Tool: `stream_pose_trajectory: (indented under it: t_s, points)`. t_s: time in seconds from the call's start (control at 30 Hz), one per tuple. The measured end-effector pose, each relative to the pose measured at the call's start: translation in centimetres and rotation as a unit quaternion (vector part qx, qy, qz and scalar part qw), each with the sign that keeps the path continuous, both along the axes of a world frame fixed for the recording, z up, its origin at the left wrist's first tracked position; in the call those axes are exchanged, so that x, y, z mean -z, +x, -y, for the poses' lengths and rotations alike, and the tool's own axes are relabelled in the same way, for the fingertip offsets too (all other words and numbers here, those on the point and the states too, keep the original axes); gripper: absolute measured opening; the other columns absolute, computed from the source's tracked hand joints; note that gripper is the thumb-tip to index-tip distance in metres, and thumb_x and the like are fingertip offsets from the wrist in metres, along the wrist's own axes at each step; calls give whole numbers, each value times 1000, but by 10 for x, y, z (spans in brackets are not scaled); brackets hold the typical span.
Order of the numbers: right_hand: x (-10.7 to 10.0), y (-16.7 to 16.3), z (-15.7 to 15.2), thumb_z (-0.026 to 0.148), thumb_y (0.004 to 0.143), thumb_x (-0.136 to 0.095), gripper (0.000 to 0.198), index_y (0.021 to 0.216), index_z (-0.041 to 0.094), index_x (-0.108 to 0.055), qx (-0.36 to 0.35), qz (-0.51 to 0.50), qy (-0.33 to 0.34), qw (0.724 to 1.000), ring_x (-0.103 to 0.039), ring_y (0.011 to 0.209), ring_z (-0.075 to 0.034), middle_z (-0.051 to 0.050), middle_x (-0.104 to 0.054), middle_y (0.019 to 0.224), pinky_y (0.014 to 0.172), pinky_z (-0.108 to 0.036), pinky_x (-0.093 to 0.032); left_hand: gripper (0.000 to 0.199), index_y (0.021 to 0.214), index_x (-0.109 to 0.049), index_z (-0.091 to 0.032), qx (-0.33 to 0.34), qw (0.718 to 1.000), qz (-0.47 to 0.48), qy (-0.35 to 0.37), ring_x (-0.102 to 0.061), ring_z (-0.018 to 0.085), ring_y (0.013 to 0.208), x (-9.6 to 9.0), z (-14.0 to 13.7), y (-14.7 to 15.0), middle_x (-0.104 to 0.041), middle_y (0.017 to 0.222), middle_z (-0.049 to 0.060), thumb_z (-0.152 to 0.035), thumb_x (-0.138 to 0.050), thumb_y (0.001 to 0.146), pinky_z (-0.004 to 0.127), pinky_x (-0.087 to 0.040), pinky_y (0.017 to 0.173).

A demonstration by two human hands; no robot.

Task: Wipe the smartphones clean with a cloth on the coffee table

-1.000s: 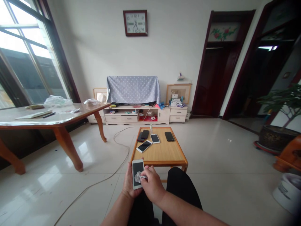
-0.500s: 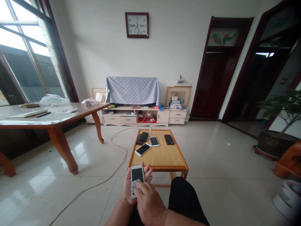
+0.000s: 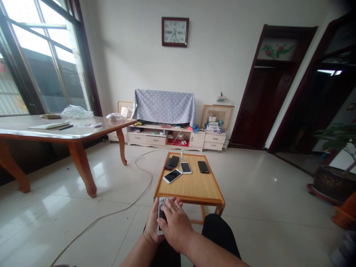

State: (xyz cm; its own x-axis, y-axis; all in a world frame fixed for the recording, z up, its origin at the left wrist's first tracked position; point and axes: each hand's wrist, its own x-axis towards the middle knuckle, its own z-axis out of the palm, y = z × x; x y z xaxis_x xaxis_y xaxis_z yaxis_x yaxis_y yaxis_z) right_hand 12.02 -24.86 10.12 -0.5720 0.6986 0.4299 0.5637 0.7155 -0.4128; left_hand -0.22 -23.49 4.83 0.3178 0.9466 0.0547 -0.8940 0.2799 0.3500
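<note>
A white smartphone (image 3: 160, 230) with a dark screen lies face up in my left hand (image 3: 151, 225), whose fingers wrap round it from below. My right hand (image 3: 178, 229) lies over the phone and presses a small greyish cloth (image 3: 162, 202) to the upper end of its screen. The right fingers hide part of the cloth and much of the phone. Just beyond my hands, a low wooden table (image 3: 191, 191) bears two white phones (image 3: 172, 176), a black phone (image 3: 203, 167) and two overlapping dark phones (image 3: 174, 161).
A small clear bottle (image 3: 182, 155) stands at the low table's far edge. To the left is a large table (image 3: 83, 133) with plastic bags (image 3: 76, 112). A cable (image 3: 111, 212) runs across the tiled floor. A low cabinet (image 3: 147, 139) lines the wall; a potted plant (image 3: 330, 181) is at right.
My right hand has slid the cloth from the phone's lower end to its upper end, its fingers now flatter over the screen. The camera view has turned slightly left.
</note>
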Motion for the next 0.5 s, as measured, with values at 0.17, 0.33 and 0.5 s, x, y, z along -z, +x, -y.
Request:
stream_pose_trajectory:
  t_s: [0.17,0.33,0.5]
  points:
    - [8,14,25,35,92,-64,38,126,19,-67,-48,7,-2,999,-55,131,-34,-14,-58,144,113,-51,-42,61,136,-56,-15,1,1000,21,13,-44,32,143,8,-3,-11,-57,144,18,-59,-39,99,53,-29,119]
    - [15,8,24,41,92,-65,60,144,15,-54,-48,4,4,999,-53,134,-33,-15,-55,146,116,-48,-39,61,135,-57,-17,6,999,24,29,-45,32,142,15,-6,-12,-57,144,17,-60,-36,99,52,-29,119]
    - [8,-9,-1,51,99,-52,62,149,14,-50,-15,55,-42,997,-38,145,-33,-14,-43,156,121,-50,-28,79,136,-59,-18,59,994,28,82,-36,30,148,27,-14,-11,-55,148,14,-76,-30,91,45,-21,123]
